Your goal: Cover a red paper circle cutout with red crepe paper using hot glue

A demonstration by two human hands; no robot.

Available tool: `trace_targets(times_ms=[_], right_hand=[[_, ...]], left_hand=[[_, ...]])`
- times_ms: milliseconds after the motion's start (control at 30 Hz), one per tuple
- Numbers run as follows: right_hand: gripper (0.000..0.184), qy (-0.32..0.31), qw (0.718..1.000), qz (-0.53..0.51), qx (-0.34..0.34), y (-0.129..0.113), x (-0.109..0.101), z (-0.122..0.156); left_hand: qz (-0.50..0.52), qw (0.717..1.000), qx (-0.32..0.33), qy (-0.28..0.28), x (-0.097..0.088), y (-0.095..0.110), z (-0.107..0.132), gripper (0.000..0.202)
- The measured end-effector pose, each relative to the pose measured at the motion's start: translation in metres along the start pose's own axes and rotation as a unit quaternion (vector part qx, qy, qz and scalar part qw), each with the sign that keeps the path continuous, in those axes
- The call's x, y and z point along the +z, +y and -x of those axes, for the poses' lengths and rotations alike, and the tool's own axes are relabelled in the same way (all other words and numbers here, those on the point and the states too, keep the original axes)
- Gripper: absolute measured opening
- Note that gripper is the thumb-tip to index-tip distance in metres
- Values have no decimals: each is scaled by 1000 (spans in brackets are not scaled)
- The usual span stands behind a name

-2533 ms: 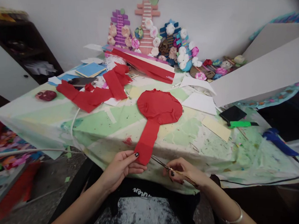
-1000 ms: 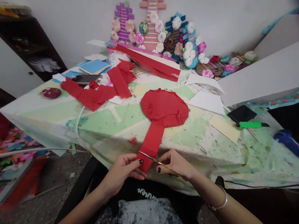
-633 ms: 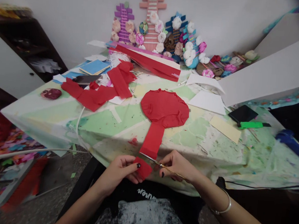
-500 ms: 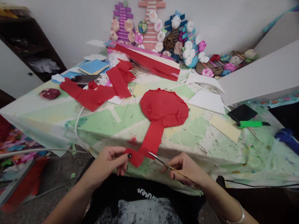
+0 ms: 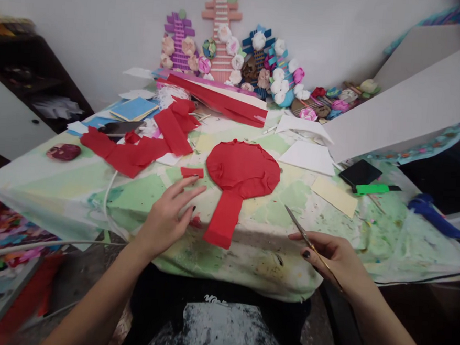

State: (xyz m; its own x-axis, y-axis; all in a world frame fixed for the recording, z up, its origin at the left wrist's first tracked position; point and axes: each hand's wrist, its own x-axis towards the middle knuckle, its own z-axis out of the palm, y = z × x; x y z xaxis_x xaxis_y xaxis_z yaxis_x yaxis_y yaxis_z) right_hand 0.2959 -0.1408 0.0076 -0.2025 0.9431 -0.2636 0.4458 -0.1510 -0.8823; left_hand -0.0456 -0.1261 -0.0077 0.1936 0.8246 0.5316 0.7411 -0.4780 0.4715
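A red paper-covered shape [image 5: 243, 168] lies flat on the table, round above with a red strip [image 5: 223, 219] running down to the table's front edge. My left hand [image 5: 174, 210] is open to its left, fingers spread. Just beyond those fingertips lies a small red paper scrap [image 5: 191, 173]; whether they touch it I cannot tell. On the other side of the strip, my right hand [image 5: 326, 255] is closed around a pair of scissors [image 5: 297, 225], blades together and pointing up and left. The palm hides part of the handles.
Crumpled red paper [image 5: 132, 155] lies at the left, near a small dark red case [image 5: 63, 152]. White card pieces [image 5: 309, 157], a green cutter [image 5: 374, 189] and a blue glue gun [image 5: 435, 214] are at the right. Flower-decorated guitar shapes [image 5: 219, 40] lean on the wall.
The small red scrap has come off the strip's lower end and now lies left of the round shape. My left hand has let go of it. My right hand has moved right with the scissors.
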Motion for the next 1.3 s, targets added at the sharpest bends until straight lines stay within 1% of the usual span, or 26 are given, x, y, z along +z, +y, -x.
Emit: trace_targets(times_ms=[67,100,133,167,200,233,267,300,333,367,400,433,500,533,567,600,667,700,767,867,900,967,1000,1133,1233,1300], right_hand=[[60,-23,1000,-3,-16,4,-1,3],[61,-41,999,-9,-24,7,2,4],[61,-64,997,-18,-30,11,5,5],[61,-93,995,-27,-33,14,9,6],[61,-129,991,-33,-31,18,14,5],[60,-167,985,-37,-23,21,20,4],[59,-200,979,-39,-14,23,25,2],[58,-224,974,-38,-7,25,31,0],[57,-240,970,-37,-4,26,36,-3],[56,-248,968,-38,-4,26,41,-6],[55,-251,967,-42,-5,25,44,-9],[54,-252,967,-47,-9,24,47,-12],[51,-253,965,-60,-17,22,50,-17],[50,-255,965,-66,-19,21,51,-19],[50,-256,964,-70,-21,21,51,-20],[51,-258,963,-74,-21,22,50,-20],[54,-260,961,-89,-20,25,50,-20],[55,-262,960,-97,-19,27,50,-19],[55,-265,958,-107,-17,31,52,-17],[52,-261,961,-89,-21,33,56,-14],[52,-260,962,-81,-23,33,58,-14],[51,-262,962,-68,-26,31,59,-16],[50,-268,961,-63,-27,30,60,-18],[48,-305,951,-45,-35,23,60,-28],[50,-324,945,-31,-30,19,62,-34],[52,-326,945,-26,-28,16,64,-36]], left_hand=[[-11,999,22,25,0,8,15,28],[-13,999,11,44,1,13,23,21],[-11,998,-19,62,2,18,31,15],[-3,996,-58,62,3,24,39,15],[15,994,-108,25,6,29,45,21],[46,984,-171,-26,9,34,51,26],[97,965,-230,-84,13,38,54,29],[160,934,-287,-142,17,40,56,31],[222,898,-333,-181,21,42,56,31],[273,868,-366,-197,25,43,56,31],[305,851,-385,-187,28,42,54,31],[319,848,-393,-158,30,42,52,29],[308,865,-388,-77,30,39,48,27],[299,874,-380,-48,29,37,47,28],[294,879,-374,-34,28,35,47,29],[293,880,-371,-34,26,33,48,30],[302,878,-369,-48,25,30,52,34],[318,870,-372,-55,25,28,55,36],[377,838,-389,-63,27,27,61,38],[458,770,-431,-104,34,29,68,35],[466,756,-444,-122,37,31,68,35],[468,740,-460,-145,44,37,68,39],[472,734,-466,-147,48,40,66,41],[519,691,-484,-138,59,50,60,42],[553,648,-515,-98,63,53,56,38],[566,628,-529,-73,63,53,55,36]])
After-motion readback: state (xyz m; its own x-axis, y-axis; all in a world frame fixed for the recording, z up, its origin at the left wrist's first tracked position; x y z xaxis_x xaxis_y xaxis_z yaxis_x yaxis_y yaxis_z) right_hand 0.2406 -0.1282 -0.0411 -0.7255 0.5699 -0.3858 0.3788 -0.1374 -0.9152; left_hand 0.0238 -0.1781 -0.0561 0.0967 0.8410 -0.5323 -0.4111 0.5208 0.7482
